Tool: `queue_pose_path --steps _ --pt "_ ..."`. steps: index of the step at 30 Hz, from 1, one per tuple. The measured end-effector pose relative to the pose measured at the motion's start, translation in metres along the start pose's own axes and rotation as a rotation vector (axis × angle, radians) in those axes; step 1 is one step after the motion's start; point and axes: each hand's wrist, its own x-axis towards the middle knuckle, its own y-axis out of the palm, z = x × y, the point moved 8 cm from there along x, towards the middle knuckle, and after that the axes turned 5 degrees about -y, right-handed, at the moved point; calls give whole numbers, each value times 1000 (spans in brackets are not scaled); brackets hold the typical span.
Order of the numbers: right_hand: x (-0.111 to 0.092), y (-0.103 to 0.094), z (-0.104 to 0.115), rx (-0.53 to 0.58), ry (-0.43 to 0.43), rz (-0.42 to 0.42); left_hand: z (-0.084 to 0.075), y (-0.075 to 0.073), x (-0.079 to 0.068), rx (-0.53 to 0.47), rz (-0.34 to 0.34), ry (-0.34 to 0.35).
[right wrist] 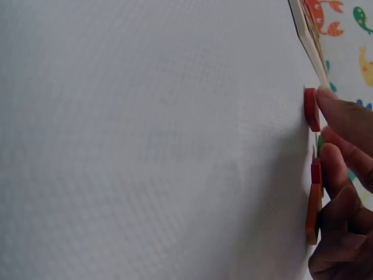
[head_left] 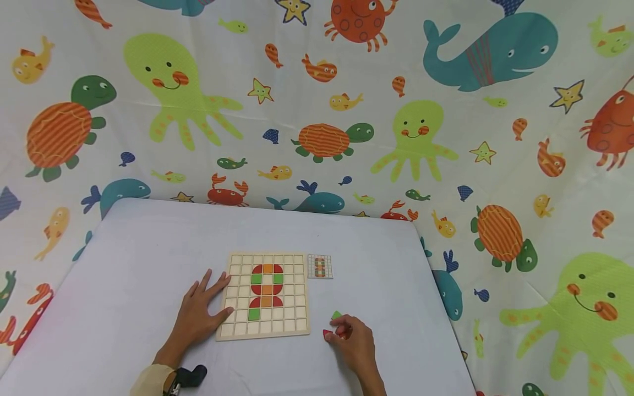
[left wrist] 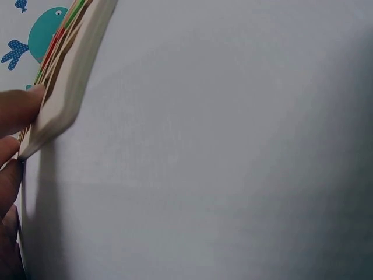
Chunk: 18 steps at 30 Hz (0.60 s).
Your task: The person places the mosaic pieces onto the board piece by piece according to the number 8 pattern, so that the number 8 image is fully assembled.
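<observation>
A wooden grid board [head_left: 233, 330] lies on the white table, with red rounded, orange and green pieces set in its middle squares. My left hand [head_left: 195, 316] rests at the board's left side with fingers spread, its thumb over the edge; the left wrist view shows the board's side [left wrist: 67, 87] against those fingers. To the right of the board my right hand [head_left: 354, 344] is over loose pieces, fingers bent. Its thumb touches a red piece [right wrist: 311, 109] on the cloth. A green piece [head_left: 337, 314] shows by the index finger. Another red piece [right wrist: 316, 172] and an orange piece [right wrist: 313, 213] lie beneath the fingers.
A small pattern card [head_left: 320, 267] printed with a similar coloured grid lies beside the board's upper right corner. The white cloth-covered table [head_left: 163, 242] ends at a sea-animal curtain [head_left: 277, 115] behind and to the sides.
</observation>
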Motion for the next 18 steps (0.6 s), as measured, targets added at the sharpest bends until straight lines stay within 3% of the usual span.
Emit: queue_pose_path --steps 9,18 --pt "9 0 -2 -77 118 -74 0 0 0 4 1 -3" --pt "15 1 8 -162 110 -123 0 0 0 2 10 -8"
